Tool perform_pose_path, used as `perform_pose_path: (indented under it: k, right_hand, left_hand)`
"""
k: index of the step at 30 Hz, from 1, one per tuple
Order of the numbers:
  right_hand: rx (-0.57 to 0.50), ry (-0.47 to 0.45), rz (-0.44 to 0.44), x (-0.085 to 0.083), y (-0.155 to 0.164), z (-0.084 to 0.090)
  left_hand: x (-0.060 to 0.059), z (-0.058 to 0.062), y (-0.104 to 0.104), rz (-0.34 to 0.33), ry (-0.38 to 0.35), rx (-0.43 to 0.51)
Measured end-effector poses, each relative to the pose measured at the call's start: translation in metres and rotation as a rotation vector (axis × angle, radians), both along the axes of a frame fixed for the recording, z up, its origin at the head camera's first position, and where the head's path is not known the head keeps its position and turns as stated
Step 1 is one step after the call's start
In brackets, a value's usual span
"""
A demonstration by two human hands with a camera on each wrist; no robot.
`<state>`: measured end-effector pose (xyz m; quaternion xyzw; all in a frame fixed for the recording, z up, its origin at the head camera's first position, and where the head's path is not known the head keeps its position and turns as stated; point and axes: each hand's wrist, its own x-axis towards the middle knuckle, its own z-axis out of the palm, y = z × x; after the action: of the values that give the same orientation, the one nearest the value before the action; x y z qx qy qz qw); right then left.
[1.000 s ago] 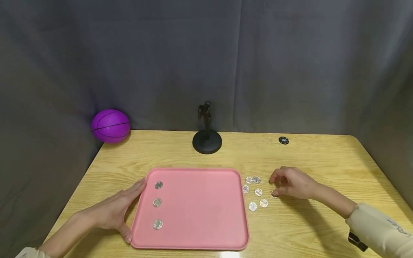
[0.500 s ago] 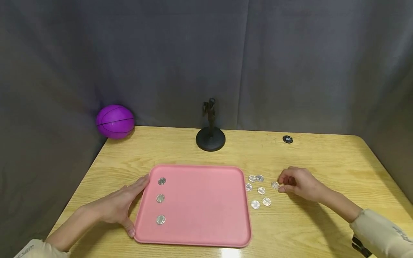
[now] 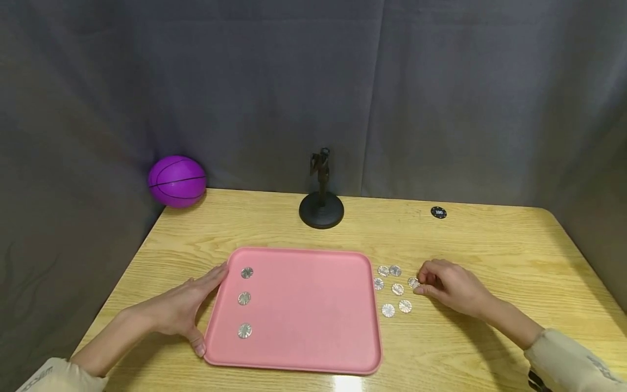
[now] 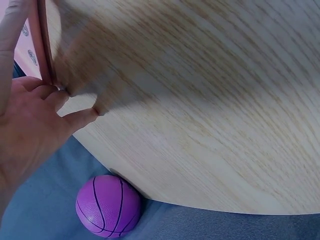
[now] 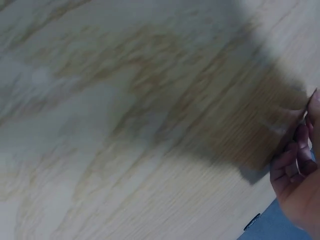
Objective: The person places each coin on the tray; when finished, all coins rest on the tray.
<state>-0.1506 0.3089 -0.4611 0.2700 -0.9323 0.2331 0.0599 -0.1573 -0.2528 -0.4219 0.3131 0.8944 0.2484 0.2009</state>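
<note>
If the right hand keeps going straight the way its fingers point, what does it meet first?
The right hand points left and pinches a silver coin. Next in line is probably the silver coin beside it, then the pink plastic tray; depth is unclear.

Path from the loose coins (image 3: 393, 288) to the pink tray (image 3: 303, 348) is short and unobstructed. Tray centre and right side bare; three coins (image 3: 244, 298) line its left edge. Black stand (image 3: 321, 207) and purple ball (image 3: 177, 181) sit well back.
</note>
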Motion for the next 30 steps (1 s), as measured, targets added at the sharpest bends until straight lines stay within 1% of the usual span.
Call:
perform_pose_path:
  k: [3,5,10,13,17,20,23,25,26,28,30]
  right_hand:
    - [-0.015,-0.026,-0.020,-0.001,-0.003,0.000]
    - [-0.030,-0.044,-0.013,-0.002,-0.004,0.001]
    - [-0.034,-0.061,0.067,-0.009,-0.007,0.005]
    - [-0.019,-0.130,0.103,-0.014,-0.009,0.012]
    - [0.006,-0.264,0.118,-0.020,-0.012,0.022]
    - [-0.018,-0.296,0.114,-0.028,-0.022,0.027]
    - [-0.060,-0.259,0.091,-0.041,-0.047,0.032]
    - [-0.063,-0.227,0.065,-0.052,-0.075,0.036]
    - [-0.058,-0.205,0.065,-0.057,-0.091,0.038]
    - [-0.041,-0.180,0.085,-0.068,-0.124,0.041]
    - [-0.003,-0.158,0.126,-0.078,-0.158,0.042]
  left_hand:
    - [0.000,0.000,0.000,-0.003,-0.006,0.005]
    - [0.000,0.000,0.000,-0.003,-0.010,-0.001]
    - [0.000,0.000,-0.001,0.001,-0.014,-0.008]
    - [0.000,0.001,0.000,-0.003,-0.008,-0.008]
    - [-0.002,0.001,0.001,-0.019,-0.003,-0.008]
    - [-0.003,0.001,0.000,-0.030,0.003,-0.010]
    - [-0.004,0.000,-0.001,-0.034,0.009,-0.009]
    - [-0.004,0.000,-0.002,-0.034,0.012,-0.011]
    - [-0.004,0.000,-0.003,-0.032,0.009,-0.013]
    - [-0.004,-0.001,-0.003,-0.028,0.008,-0.020]
    - [-0.005,-0.001,-0.002,-0.025,0.006,-0.026]
